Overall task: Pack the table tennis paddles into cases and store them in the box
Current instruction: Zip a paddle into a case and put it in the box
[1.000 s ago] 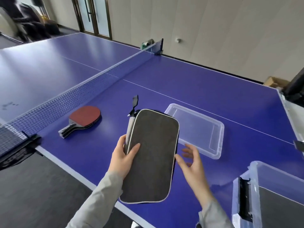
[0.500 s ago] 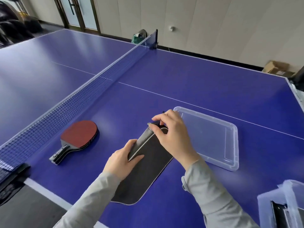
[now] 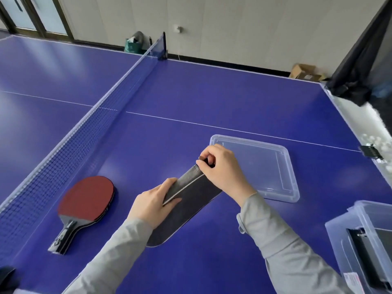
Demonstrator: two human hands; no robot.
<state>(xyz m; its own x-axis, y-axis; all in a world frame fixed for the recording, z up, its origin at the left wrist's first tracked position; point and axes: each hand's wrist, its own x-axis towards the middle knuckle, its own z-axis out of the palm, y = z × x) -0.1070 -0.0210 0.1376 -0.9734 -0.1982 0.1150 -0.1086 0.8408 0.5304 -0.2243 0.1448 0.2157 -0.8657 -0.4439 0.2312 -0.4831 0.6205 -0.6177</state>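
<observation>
A dark grey paddle case (image 3: 186,206) with white piping rests tilted on the blue table (image 3: 191,98), its rounded end toward me. My left hand (image 3: 152,202) grips the case's left edge near the middle. My right hand (image 3: 222,168) pinches the zipper pull at the case's far top corner. A stack of red-faced paddles (image 3: 87,200) lies left of the case beside the net, handles toward me. A clear plastic box (image 3: 339,234) at the lower right holds dark cases. Its clear lid (image 3: 290,172) lies flat just right of my right hand.
The net (image 3: 84,136) runs diagonally along the left. A black ball-catch net (image 3: 360,60) and white balls (image 3: 381,143) sit past the table's right edge. Cardboard boxes (image 3: 305,73) and a green bag (image 3: 133,46) stand by the far wall.
My right hand came from beside the case to its top corner and pinched the zipper pull. The case tipped from flat-facing to edge-on and lowered onto the table. The view shifted left and down.
</observation>
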